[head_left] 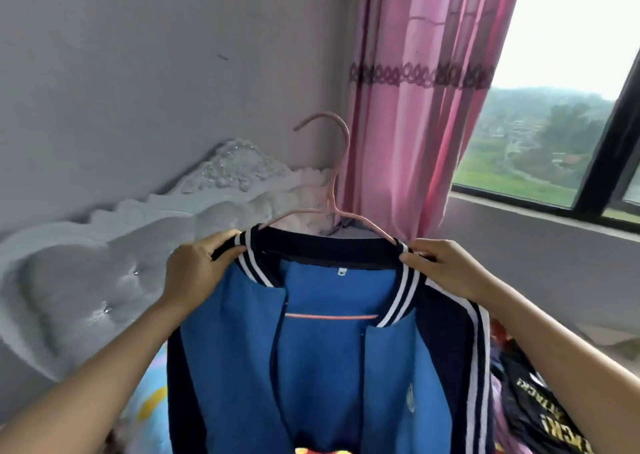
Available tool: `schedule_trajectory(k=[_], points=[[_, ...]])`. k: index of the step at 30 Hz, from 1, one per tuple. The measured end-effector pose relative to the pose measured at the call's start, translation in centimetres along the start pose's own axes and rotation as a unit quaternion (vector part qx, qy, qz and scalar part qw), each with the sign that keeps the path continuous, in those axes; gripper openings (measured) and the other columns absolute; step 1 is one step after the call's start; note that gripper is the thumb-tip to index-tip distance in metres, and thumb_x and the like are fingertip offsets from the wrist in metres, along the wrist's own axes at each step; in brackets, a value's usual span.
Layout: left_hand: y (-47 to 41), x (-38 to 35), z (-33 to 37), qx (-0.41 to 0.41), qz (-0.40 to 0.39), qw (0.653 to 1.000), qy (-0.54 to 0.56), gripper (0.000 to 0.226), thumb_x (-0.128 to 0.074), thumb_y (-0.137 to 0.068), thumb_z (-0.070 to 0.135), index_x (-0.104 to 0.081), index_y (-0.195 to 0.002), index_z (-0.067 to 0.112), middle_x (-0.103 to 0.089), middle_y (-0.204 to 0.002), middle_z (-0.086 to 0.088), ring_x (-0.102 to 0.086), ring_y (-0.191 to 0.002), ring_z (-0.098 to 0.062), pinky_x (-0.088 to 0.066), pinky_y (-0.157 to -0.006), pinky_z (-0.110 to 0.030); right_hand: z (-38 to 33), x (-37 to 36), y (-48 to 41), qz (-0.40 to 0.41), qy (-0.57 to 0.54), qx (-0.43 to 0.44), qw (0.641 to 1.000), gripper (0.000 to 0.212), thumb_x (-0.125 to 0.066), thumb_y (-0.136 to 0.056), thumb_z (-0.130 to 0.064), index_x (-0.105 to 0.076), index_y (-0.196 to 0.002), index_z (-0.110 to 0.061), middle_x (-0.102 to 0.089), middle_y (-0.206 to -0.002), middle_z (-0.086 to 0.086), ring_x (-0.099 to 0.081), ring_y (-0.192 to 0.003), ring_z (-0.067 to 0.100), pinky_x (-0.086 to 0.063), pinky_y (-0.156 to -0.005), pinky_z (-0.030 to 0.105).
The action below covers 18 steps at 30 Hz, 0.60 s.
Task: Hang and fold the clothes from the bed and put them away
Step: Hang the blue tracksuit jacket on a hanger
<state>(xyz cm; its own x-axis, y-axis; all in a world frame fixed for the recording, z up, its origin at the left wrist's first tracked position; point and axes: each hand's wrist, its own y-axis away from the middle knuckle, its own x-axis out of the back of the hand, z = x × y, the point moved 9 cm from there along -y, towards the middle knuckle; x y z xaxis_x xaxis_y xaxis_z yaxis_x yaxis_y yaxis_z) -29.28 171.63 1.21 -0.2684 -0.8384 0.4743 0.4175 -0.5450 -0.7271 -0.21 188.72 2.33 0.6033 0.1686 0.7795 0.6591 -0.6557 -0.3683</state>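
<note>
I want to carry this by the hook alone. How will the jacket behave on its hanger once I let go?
Likely floppy: the jacket hangs limp below the collar, so it should sway. Its front is open and the hanger is thin, so a shoulder may slip off if tilted. Left hand and right hand hold it by fingertips: probably light.

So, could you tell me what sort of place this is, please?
Probably a home bedroom: a padded white headboard stands against the wall, a pink curtain hangs beside a window, and a blue jacket is on a hanger.
</note>
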Motion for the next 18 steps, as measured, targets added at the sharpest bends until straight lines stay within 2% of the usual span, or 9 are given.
schedule_trajectory(k=[2,4,6,8,10,13,15,18], points=[[2.3,3.8,-1.0,0.041,0.027,0.998,-0.033,0.028,-0.072,-0.081,0.014,-0.071,-0.108,0.008,-0.073,-0.091,-0.012,-0.067,-0.079,-0.028,-0.045,-0.068,-0.031,-2.8,-1.9,-0.6,-0.018,-0.012,0.043,0.999,0.024,-0.058,-0.092,-0.023,-0.056,-0.067,-0.025,-0.049,-0.052,-0.018,-0.042,-0.052,0.002,-0.032,-0.055,0.017],[4.3,7.5,-1.6,0.071,0.052,0.994,-0.062,0.027,-0.071,-0.081,0.012,-0.070,-0.108,0.007,-0.073,-0.090,-0.013,-0.067,-0.079,-0.029,-0.047,-0.069,-0.033,-5.0,-3.8,-1.1,-0.030,-0.024,0.068,0.997,0.023,-0.058,-0.091,-0.026,-0.056,-0.068,-0.030,-0.051,-0.053,-0.021,-0.044,-0.052,0.001,-0.032,-0.057,0.021],[6.3,11.3,-2.3,0.111,0.070,0.988,-0.084,0.027,-0.069,-0.083,0.013,-0.070,-0.110,0.009,-0.072,-0.090,-0.013,-0.065,-0.077,-0.029,-0.048,-0.069,-0.034,-7.5,-5.9,-1.9,-0.046,-0.036,0.089,0.994,0.021,-0.058,-0.091,-0.030,-0.059,-0.070,-0.025,-0.049,-0.053,-0.012,-0.041,-0.052,0.004,-0.035,-0.060,0.028],[8.4,15.7,-2.5,0.138,0.095,0.979,-0.114,0.028,-0.067,-0.085,0.015,-0.068,-0.113,0.011,-0.072,-0.094,-0.012,-0.065,-0.080,-0.028,-0.049,-0.070,-0.035,-11.1,-8.2,-2.4,-0.073,-0.042,0.121,0.989,0.027,-0.056,-0.092,-0.030,-0.053,-0.067,-0.020,-0.043,-0.055,-0.008,-0.037,-0.055,0.010,-0.034,-0.060,0.031],[10.9,20.4,-2.7,0.164,0.133,0.968,-0.136,0.028,-0.065,-0.087,0.016,-0.068,-0.115,0.013,-0.071,-0.098,-0.011,-0.065,-0.085,-0.031,-0.051,-0.074,-0.039,-15.7,-10.2,-1.9,-0.113,-0.049,0.159,0.980,0.035,-0.054,-0.093,-0.028,-0.043,-0.062,-0.019,-0.037,-0.055,-0.007,-0.034,-0.054,0.010,-0.029,-0.057,0.027],[14.5,26.7,-3.1,0.194,0.167,0.954,-0.158,0.029,-0.064,-0.088,0.018,-0.066,-0.117,0.016,-0.069,-0.103,-0.002,-0.063,-0.090,-0.023,-0.047,-0.075,-0.031,-21.5,-13.0,-1.0,-0.158,-0.098,0.192,0.964,0.039,-0.053,-0.095,-0.023,-0.036,-0.060,-0.014,-0.030,-0.054,-0.008,-0.028,-0.048,0.006,-0.026,-0.052,0.022],[17.8,31.3,-3.0,0.222,0.197,0.941,-0.164,0.031,-0.063,-0.089,0.019,-0.065,-0.119,0.016,-0.064,-0.104,0.007,-0.059,-0.093,-0.014,-0.042,-0.078,-0.024,-26.0,-15.2,0.8,-0.207,-0.122,0.219,0.945,0.041,-0.052,-0.095,-0.020,-0.033,-0.060,-0.013,-0.027,-0.054,-0.010,-0.028,-0.047,0.005,-0.025,-0.051,0.021],[22.1,37.5,-3.0,0.253,0.226,0.927,-0.159,0.032,-0.063,-0.089,0.020,-0.064,-0.120,0.015,-0.065,-0.108,0.004,-0.060,-0.098,-0.015,-0.046,-0.083,-0.027,-31.3,-18.1,4.4,-0.294,-0.152,0.242,0.912,0.037,-0.052,-0.095,-0.022,-0.037,-0.065,-0.007,-0.032,-0.060,-0.005,-0.031,-0.051,0.002,-0.027,-0.054,0.019]])
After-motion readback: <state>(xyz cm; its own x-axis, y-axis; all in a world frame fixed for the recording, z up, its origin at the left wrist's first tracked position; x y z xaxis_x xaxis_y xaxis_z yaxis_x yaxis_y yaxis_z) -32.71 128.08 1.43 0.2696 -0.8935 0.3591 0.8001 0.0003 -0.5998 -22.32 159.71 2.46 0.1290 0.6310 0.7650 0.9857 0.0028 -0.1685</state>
